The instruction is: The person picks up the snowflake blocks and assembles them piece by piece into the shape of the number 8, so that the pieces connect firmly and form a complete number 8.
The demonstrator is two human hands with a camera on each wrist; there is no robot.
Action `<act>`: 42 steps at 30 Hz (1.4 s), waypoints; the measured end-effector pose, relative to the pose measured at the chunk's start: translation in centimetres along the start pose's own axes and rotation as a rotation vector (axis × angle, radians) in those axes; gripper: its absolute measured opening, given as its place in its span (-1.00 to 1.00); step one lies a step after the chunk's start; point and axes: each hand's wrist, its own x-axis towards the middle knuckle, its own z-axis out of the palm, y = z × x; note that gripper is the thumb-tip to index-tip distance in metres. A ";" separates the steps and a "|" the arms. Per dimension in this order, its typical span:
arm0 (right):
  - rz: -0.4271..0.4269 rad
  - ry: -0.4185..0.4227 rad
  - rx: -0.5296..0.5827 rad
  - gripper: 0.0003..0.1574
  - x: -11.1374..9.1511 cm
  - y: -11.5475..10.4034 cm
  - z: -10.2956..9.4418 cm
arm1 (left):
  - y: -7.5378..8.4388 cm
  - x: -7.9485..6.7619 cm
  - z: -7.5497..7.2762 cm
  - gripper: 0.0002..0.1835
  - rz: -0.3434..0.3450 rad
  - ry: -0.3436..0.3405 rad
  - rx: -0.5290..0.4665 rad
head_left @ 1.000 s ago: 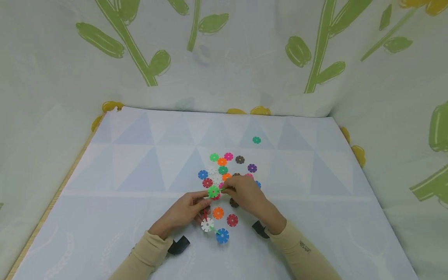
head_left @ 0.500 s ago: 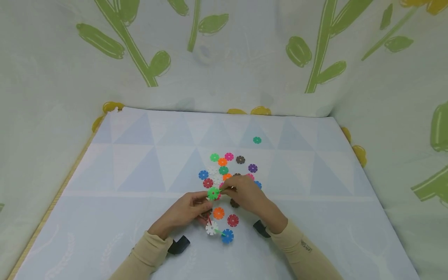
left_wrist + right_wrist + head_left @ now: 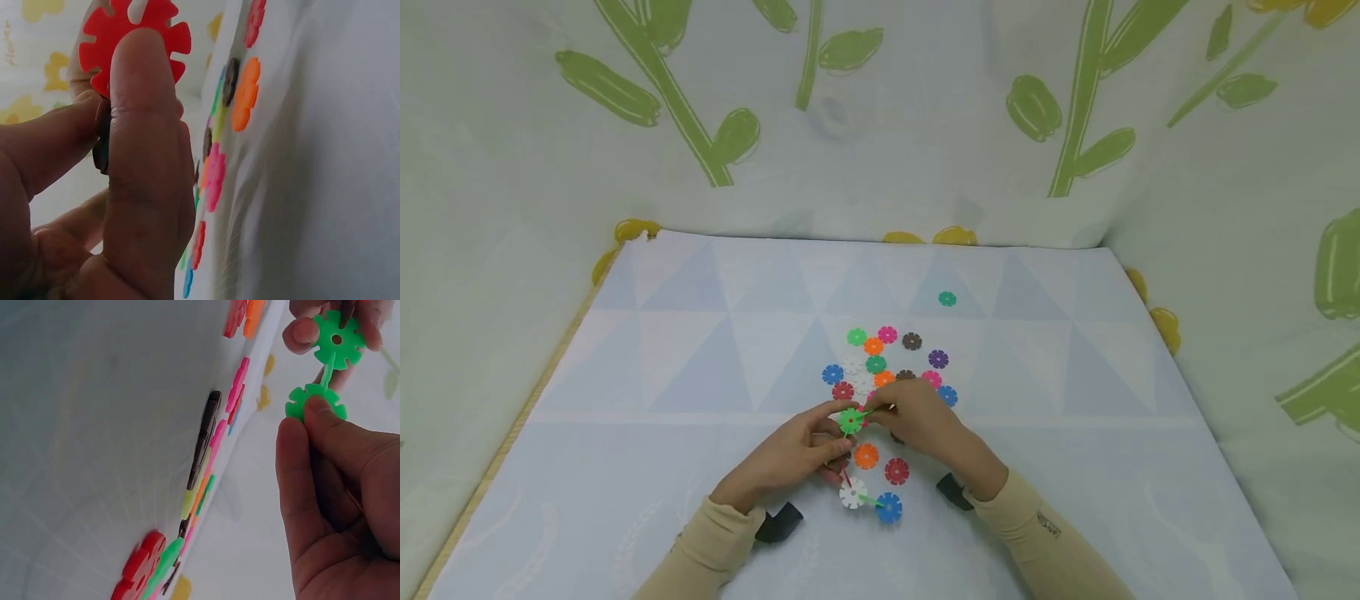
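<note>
Between thumb and forefinger of the right hand (image 3: pixel 917 417), a green notched disc (image 3: pixel 299 405) was pinched near its edge, the other fingers curled in below. A narrow green link (image 3: pixel 328 370), too thin in view to tell its shape, ran from it to a second green disc (image 3: pixel 337 351). Left hand (image 3: pixel 790 450) gripped the same chain of discs (image 3: pixel 846 423), digits curled round it on both sides of the second green disc; a brown disc (image 3: pixel 101 140) sat edge-on within that grip, and a red disc (image 3: pixel 99 51) showed partly hidden behind one digit. Chain's near end reached out below the left hand: white disc (image 3: pixel 847 493), slim green strip (image 3: pixel 869 501), then blue disc (image 3: pixel 892 510); could not tell whether the blue one touched the table (image 3: pixel 760 350).

Just beside, lying loose: orange disc (image 3: pixel 871 461) and, to its right, a darker red disc (image 3: pixel 901 477). Beyond the hands, a scatter of mixed colours, among them a purple disc (image 3: pixel 938 359) and a magenta disc (image 3: pixel 887 334); farther off, well apart, a lone teal-green disc (image 3: pixel 947 298). Tan sleeves (image 3: pixel 715 537) at both wrists, a black fitting (image 3: pixel 779 522) near the left cuff
</note>
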 end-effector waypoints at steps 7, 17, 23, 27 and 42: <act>0.129 -0.008 0.055 -0.78 0.1 1.4 -2.5 | 0.4 -0.4 -0.5 -0.26 -0.022 0.033 0.048; 0.478 0.156 0.109 -0.61 -0.6 9.8 -7.6 | 0.4 -0.6 -1.0 -0.27 -0.012 0.033 0.065; 0.577 0.121 0.088 -0.49 -1.4 12.4 -8.8 | 0.3 -0.5 -1.0 -0.29 -0.011 0.019 0.077; 0.606 0.107 0.094 -0.45 -1.1 12.4 -8.8 | 0.3 -0.5 -1.0 -0.29 -0.009 0.019 0.085; 0.609 0.109 0.057 -0.40 1.3 9.0 -6.9 | 0.1 -0.3 -1.0 -0.28 -0.011 0.009 0.088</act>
